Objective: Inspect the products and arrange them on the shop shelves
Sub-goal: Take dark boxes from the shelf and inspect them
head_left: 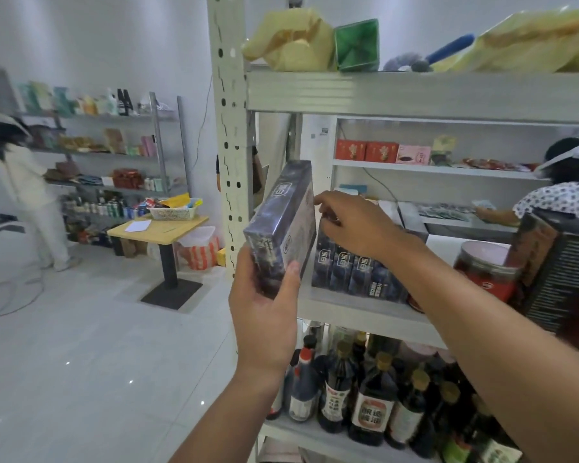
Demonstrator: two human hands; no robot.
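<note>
On my feed the tall metal rack [415, 95] filled the right half of the view, with its punched upright post [229, 135] near the middle. Across the tiled floor [81, 345] stood a second rack [121, 152] stocked with goods, and in front of it a small wooden table [168, 228] carrying a white basket [174, 212]. One person [34, 202] stood by that far rack, and another [565, 192] stood behind the near one.

Yellow bags [291, 41] lay on the top shelf of the near rack. Dark bottles [371, 406] crowded the lower shelf. On the middle shelf, at the right edge, I saw a tall dark carton [559, 272] and beside it a red jar [485, 272].

To the left of the jar on that shelf stood a row of dark blue boxes [351, 275], upright and pressed side by side. A matching box [281, 225] was held up in front of the rack, just left of the row and tilted.

The left hand [264, 322] gripped that box from below, with the thumb across its front face and the fingers wrapped behind. The right hand [355, 225] reached over the row, its fingers bent down onto the top of the leftmost box. I could not tell whether it pinched the box or only rested on it.
</note>
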